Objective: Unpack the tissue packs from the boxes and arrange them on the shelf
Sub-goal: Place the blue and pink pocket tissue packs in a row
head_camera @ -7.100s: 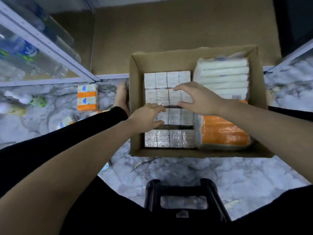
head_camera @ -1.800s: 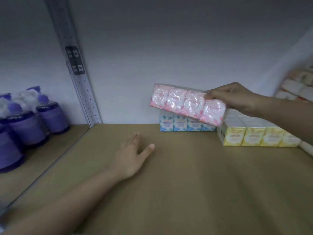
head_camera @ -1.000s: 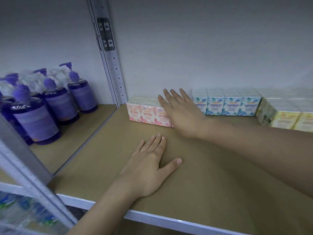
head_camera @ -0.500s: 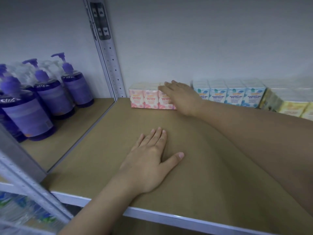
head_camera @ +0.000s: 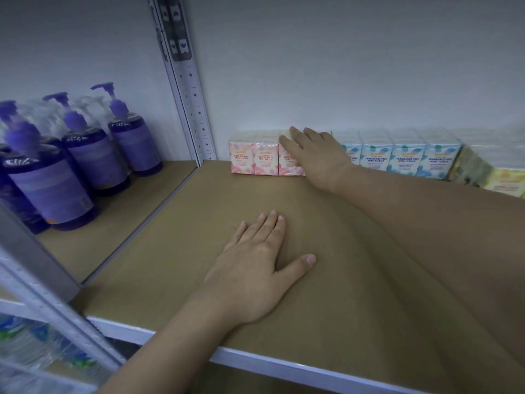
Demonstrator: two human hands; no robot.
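A pink rose-scented mini tissue pack [head_camera: 255,159] stands at the back of the brown shelf board [head_camera: 355,265], against the white wall beside the metal upright. My right hand [head_camera: 315,155] lies over the pack's right end with straight fingers on its top and front. To its right stands a row of blue fragrance-free tissue packs [head_camera: 403,160], then yellow packs [head_camera: 494,177]. My left hand [head_camera: 261,268] rests flat, palm down, on the shelf board nearer the front edge. The boxes are out of view.
A perforated metal upright [head_camera: 187,89] divides the shelf. Left of it stand several purple pump bottles [head_camera: 85,155]. The shelf's white front rail [head_camera: 284,365] runs along the bottom. Bottled water shows on a lower shelf [head_camera: 34,345] at the bottom left.
The pink pack, earlier held up in my right hand, now stands at the back left of the shelf. My right hand stays on its right end; my left hand stays flat on the board.
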